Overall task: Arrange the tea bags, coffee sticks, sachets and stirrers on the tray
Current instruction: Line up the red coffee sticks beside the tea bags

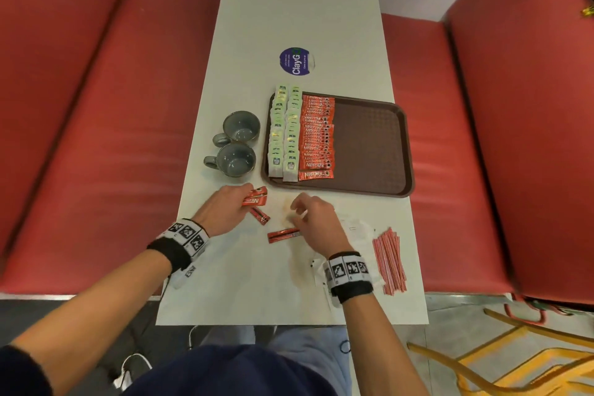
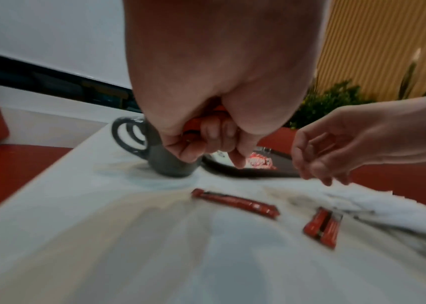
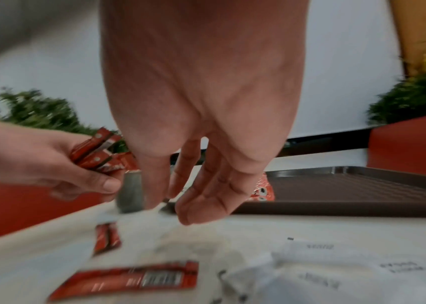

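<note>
Motion blur smears white paper sachets [image 3: 336,273], their print unreadable; the right hand [image 1: 313,219] hides some.

Café booth: red benches [image 1: 106,125], table [image 1: 299,10], tray [image 1: 369,138].

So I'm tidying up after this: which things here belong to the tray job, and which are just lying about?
Job:
tray
tea bags
coffee sticks on tray
sticks in left hand
loose sticks
sachets
stirrers

Lying about:
two mugs
round sticker
</note>
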Available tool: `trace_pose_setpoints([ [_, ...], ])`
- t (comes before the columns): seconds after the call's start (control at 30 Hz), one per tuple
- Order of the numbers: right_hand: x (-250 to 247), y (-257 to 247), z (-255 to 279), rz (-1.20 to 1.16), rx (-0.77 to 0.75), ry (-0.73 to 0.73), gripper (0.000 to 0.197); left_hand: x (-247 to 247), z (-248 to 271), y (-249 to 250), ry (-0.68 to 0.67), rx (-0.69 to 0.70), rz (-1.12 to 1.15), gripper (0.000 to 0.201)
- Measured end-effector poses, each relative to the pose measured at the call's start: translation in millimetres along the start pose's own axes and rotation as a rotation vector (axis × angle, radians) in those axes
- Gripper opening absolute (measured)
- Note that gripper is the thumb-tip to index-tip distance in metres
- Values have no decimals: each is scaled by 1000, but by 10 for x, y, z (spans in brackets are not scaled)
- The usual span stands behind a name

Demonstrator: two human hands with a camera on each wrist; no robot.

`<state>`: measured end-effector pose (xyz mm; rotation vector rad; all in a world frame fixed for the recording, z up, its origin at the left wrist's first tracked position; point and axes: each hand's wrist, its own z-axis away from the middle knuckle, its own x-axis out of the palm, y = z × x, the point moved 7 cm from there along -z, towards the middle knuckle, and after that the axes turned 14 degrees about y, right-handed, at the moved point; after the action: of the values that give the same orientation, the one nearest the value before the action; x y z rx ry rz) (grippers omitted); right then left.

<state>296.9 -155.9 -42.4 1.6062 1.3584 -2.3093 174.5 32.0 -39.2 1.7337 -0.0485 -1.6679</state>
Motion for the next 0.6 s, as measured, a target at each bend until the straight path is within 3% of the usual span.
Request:
trace_pose_setpoints([
  [0.07,252,13,133,157,-29,-102,33,3,61,-108,-19,42,-65,29],
  [0.17,406,-27,219,291,-112,-68,38,83,81,-65,-50,174,-207,48],
  [0.3,455,-102,205,414,-178,21,17,172,75,88,-83,303,-445,43],
  [0.43,496,-140,219,492,-221,1,19,234,136,161,-84,348,-524,32],
  [0.53,419,-126,230,408,-171,-6,18,278,204,80,-112,273,-458,25],
  [0.6,289,-103,220,245,-61,-7,20,247,242,43,-107,168,-301,24],
])
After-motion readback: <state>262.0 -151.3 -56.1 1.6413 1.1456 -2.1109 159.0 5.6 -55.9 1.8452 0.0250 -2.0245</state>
